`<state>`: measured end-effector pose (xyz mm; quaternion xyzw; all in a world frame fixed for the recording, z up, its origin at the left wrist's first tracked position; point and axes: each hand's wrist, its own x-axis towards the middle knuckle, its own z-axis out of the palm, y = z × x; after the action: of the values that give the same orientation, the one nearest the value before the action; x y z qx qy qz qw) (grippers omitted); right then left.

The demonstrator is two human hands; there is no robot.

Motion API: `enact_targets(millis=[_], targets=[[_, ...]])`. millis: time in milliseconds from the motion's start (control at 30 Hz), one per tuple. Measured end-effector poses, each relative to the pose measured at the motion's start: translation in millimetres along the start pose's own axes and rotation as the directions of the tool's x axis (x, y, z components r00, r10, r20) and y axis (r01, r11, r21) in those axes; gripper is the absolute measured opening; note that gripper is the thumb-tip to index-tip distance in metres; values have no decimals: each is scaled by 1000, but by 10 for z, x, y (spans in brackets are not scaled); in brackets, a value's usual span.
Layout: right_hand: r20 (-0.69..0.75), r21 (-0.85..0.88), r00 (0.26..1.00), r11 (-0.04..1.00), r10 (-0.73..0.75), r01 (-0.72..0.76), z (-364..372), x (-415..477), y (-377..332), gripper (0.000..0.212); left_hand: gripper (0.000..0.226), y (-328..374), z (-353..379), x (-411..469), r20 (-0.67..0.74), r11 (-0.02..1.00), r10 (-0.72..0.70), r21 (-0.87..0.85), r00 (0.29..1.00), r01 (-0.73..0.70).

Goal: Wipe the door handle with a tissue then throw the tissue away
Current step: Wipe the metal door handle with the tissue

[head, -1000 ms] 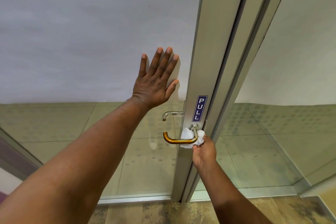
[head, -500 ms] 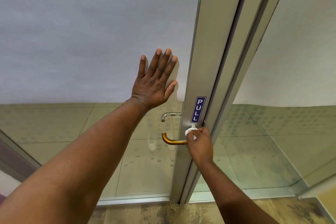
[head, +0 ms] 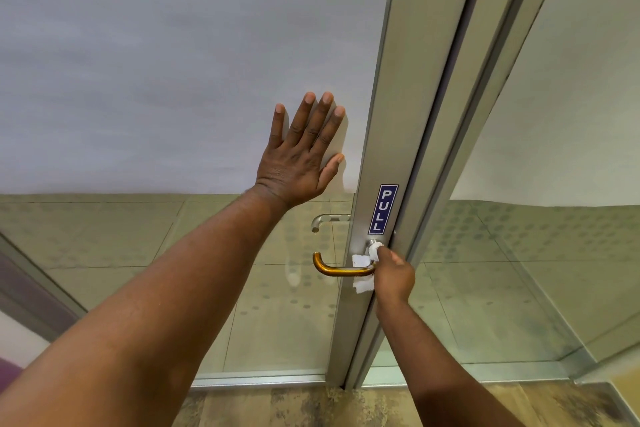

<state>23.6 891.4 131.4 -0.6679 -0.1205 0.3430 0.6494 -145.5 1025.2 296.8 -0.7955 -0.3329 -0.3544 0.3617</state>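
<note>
A brass-coloured lever door handle (head: 332,269) sticks out to the left from the aluminium door stile (head: 377,135), just below a blue PULL label (head: 382,209). My right hand (head: 393,274) grips a crumpled white tissue (head: 362,262) and presses it against the handle's base by the stile. Part of the tissue hangs below the lever. My left hand (head: 301,156) lies flat on the frosted glass pane (head: 173,62), fingers spread, above and left of the handle.
A second silver handle (head: 323,219) shows through the clear lower glass on the far side. The fixed door frame (head: 485,97) and another glass panel (head: 554,270) stand to the right. Patterned flooring (head: 311,406) runs along the bottom.
My right hand slid with the tissue from the lever's bend up to the handle's base, then down again, so more tissue now shows over the lever. My left hand stayed flat on the glass.
</note>
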Motion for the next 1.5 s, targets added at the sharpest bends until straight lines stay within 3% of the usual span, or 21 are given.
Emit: enact_targets(millis=[100, 200, 333, 467, 533, 600, 700, 833, 900, 1133, 1267, 1500], targets=[[19, 232, 986, 959, 164, -164, -8, -10, -15, 7, 80, 4, -6, 0, 1, 1000, 4, 1, 1000, -4], [154, 439, 954, 848, 256, -298, -22, 8, -5, 12, 80, -4, -3, 2, 3, 1000, 3, 4, 1000, -3], [296, 519, 917, 761, 266, -388, -121, 38, 23, 22, 80, -1, 10, -1, -2, 1000, 1, 5, 1000, -1], [304, 354, 931, 883, 203, -308, -199, 9, 32, 14, 80, -6, 18, 0, 3, 1000, 0, -2, 1000, 0], [268, 135, 957, 979, 115, -155, -229, 21, 5, 17, 80, -9, 22, -1, 3, 1000, -2, -2, 1000, 2], [266, -108, 964, 993, -25, 56, -260, 18, -66, 23, 80, -5, 27, -4, 2, 1000, -6, -9, 1000, 6], [371, -359, 908, 872, -194, 333, -328, 39, -149, 39, 80, -1, 35, -2, 0, 1000, -12, -19, 1000, 12], [550, -548, 785, 587, -284, 596, -405, 150, -170, 9, 80, -11, 60, -13, -10, 1000, -14, -17, 1000, 14], [577, -555, 758, 535, -305, 637, -419, 174, -212, 14, 80, -15, 68, -10, -12, 1000, -15, -18, 1000, 15], [706, -613, 647, 209, -289, 762, -462, 278, -200, 6, 80, -13, 78, -16, -15, 1000, -9, -16, 1000, 8], [811, -542, 485, -106, -328, 834, -512, 315, -69, 24, 80, -9, 66, -9, -19, 1000, -2, -5, 1000, 2], [844, -496, 390, -259, -368, 829, -483, 220, -22, 33, 81, -7, 64, -8, -19, 1000, -3, 1, 1000, 3]])
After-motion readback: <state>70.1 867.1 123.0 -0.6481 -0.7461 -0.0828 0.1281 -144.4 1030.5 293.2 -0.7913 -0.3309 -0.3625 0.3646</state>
